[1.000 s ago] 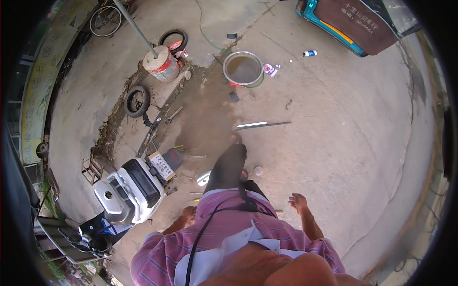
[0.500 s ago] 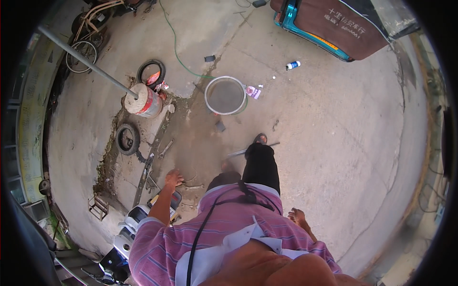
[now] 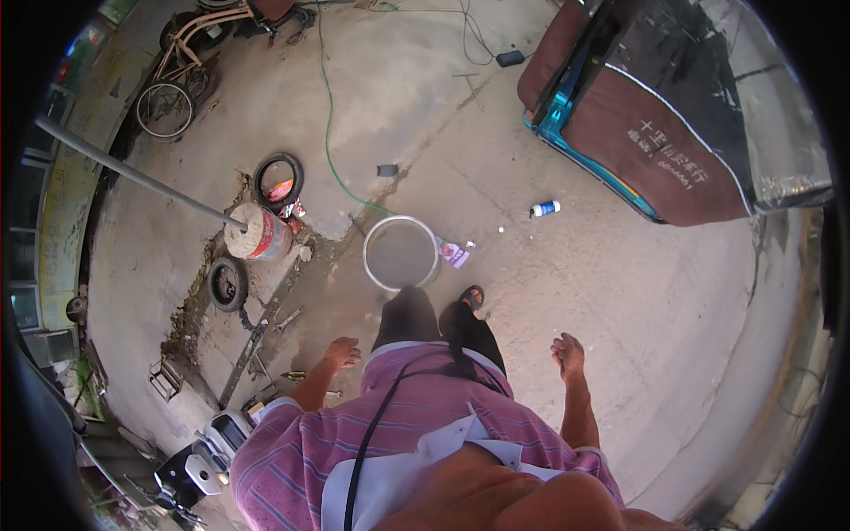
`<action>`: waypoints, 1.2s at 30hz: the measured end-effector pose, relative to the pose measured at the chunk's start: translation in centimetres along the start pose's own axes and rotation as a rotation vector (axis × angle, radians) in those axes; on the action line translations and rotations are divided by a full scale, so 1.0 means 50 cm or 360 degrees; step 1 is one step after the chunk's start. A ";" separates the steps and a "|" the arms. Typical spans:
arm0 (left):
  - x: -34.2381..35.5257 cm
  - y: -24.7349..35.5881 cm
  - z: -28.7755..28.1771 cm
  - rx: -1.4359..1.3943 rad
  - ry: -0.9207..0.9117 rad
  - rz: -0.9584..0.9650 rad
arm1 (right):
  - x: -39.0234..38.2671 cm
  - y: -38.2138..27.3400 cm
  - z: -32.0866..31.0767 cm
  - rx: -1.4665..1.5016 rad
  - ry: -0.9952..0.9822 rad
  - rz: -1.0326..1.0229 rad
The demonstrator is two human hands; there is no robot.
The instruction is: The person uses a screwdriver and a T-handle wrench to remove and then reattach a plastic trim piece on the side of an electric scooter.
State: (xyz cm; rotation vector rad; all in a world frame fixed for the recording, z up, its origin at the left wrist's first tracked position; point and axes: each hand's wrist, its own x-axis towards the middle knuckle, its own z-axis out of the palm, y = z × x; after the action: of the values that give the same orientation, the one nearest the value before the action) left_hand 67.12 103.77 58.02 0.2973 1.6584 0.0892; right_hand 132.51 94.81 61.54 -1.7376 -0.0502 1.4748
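As the person [image 3: 434, 394] is walking forward, the wide basin [image 3: 401, 218] is sitting closer to the legs [image 3: 407, 314] than a second ago, so both hands are coming nearer to it without touching it. The scooter [image 3: 202, 473] is slipping back toward the lower left, and the brown cover [image 3: 629, 146] is showing more fully at the upper right. The left hand [image 3: 342, 352] is hanging with its fingers loosely apart and seemingly empty, a wrench [image 3: 288, 319] lying on the ground to its left. The right hand [image 3: 567, 352] is swinging forward with its fingers curling in; nothing is poking out, but whether the palm is holding something small I cannot tell. The left knee is hiding the basin's near edge, a sleeve is covering part of the scooter, and the basin's murky contents are staying hard to make out.
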 end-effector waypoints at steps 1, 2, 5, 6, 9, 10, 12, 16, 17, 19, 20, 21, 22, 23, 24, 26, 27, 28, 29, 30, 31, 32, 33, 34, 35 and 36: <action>0.009 0.023 0.005 -0.0004 -0.0103 -0.0061 | 0.021 -0.106 0.056 0.0003 0.0091 -0.0058; 0.021 0.062 0.030 -0.0025 -0.0114 -0.0055 | 0.043 -0.182 0.084 0.0021 0.0210 -0.0124; 0.051 0.176 0.067 0.0019 -0.0231 -0.0119 | 0.184 -0.307 0.092 -0.0071 0.0045 -0.0205; 0.063 0.209 0.063 -0.0024 -0.0237 -0.0087 | 0.219 -0.337 0.117 -0.0099 0.0035 -0.0205; 0.083 0.316 0.092 -0.0045 -0.0091 -0.0121 | 0.319 -0.379 0.205 -0.0041 0.0061 0.0088; 0.096 0.362 0.101 0.0013 0.0075 -0.0169 | 0.361 -0.373 0.212 0.0008 -0.0009 0.0179; 0.191 0.408 0.087 -0.0007 -0.0008 -0.0147 | 0.491 -0.322 0.142 -0.0015 -0.0244 0.0181; 0.380 0.669 0.068 -0.0073 -0.0271 -0.0295 | 0.628 -0.315 0.138 0.0227 -0.0153 0.0327; 0.383 0.763 0.058 0.0087 -0.0223 -0.0187 | 0.623 -0.332 0.167 0.0132 -0.0141 0.0427; 0.387 0.977 0.015 0.0181 -0.0052 -0.0025 | 0.602 -0.397 0.278 -0.0061 0.0013 0.0561; 0.395 1.095 -0.007 0.0099 0.0056 0.0056 | 0.608 -0.445 0.348 -0.0235 0.0131 0.0590; 0.405 1.235 0.037 0.0081 0.0095 0.0219 | 0.613 -0.487 0.345 -0.0486 0.0012 0.0381; 0.406 1.374 0.070 0.0063 0.0149 0.0384 | 0.620 -0.529 0.355 -0.0734 -0.0087 0.0156; 0.424 1.456 -0.052 0.0429 0.0169 0.0781 | 0.640 -0.574 0.471 -0.0821 -0.0135 0.0207; 0.437 1.563 -0.078 0.0420 0.0315 0.0845 | 0.668 -0.616 0.538 -0.0891 -0.0178 0.0182; 0.432 1.782 0.062 -0.0019 0.0391 0.0902 | 0.720 -0.693 0.573 -0.0948 -0.0127 0.0216; 0.421 1.882 0.096 -0.0067 0.0218 0.0998 | 0.760 -0.729 0.613 -0.0923 -0.0140 0.0256; 0.413 1.967 0.131 -0.0046 0.0046 0.1145 | 0.810 -0.758 0.643 -0.0898 -0.0139 0.0302; 0.401 2.036 0.173 0.0069 -0.0069 0.1181 | 0.863 -0.786 0.659 -0.0868 -0.0122 0.0353; 0.389 2.084 0.178 0.0189 -0.0165 0.1213 | 0.917 -0.809 0.683 -0.0829 -0.0129 0.0408; 0.436 2.086 0.159 0.0208 -0.0155 0.1314 | 0.981 -0.841 0.704 -0.0795 -0.0130 0.0468; 0.474 2.071 0.108 0.0267 -0.0114 0.1409 | 1.035 -0.867 0.754 -0.0751 -0.0169 0.0541; 0.499 2.064 0.127 0.0453 0.0111 0.1073 | 1.089 -0.915 0.739 -0.0717 -0.0086 0.0598; 0.531 2.022 0.095 0.0340 0.0151 0.0781 | 1.141 -0.959 0.751 -0.0702 -0.0073 0.0632; 0.558 1.987 0.062 0.0233 0.0207 0.0491 | 1.190 -1.007 0.775 -0.0681 -0.0084 0.0647; 0.553 1.869 -0.125 0.0202 0.0343 0.0706 | 1.234 -1.017 0.915 -0.0614 -0.0306 0.0673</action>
State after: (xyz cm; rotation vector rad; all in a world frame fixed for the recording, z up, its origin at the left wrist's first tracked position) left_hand 71.88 201.21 53.80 0.7722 1.7884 0.3603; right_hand 137.10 185.29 44.80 -1.9877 -0.0756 2.0476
